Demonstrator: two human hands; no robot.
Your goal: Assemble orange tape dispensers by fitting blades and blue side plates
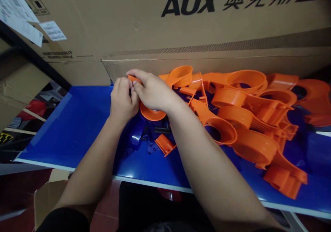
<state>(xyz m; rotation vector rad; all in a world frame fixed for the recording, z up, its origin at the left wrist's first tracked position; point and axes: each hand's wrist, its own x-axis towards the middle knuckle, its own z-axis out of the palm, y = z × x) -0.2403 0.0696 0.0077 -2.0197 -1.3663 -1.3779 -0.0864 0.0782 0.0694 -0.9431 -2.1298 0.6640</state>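
Both hands meet above the left part of a pile of orange plastic parts shaped like tape dispenser frames. My left hand has its fingers curled in a pinch at the end of an orange tape dispenser piece. Over the same piece lies my right hand, thumb and fingers closed on it. An orange ring shows beneath my right hand; I cannot tell whether it belongs to the held piece. Just below lie a small orange ribbed part and a short black cylinder.
Many orange tape dispenser frames are heaped along the right of the blue tabletop. A large cardboard box stands like a wall behind. Dark blue glossy pieces lie near my hands. An open carton sits on the floor, lower left.
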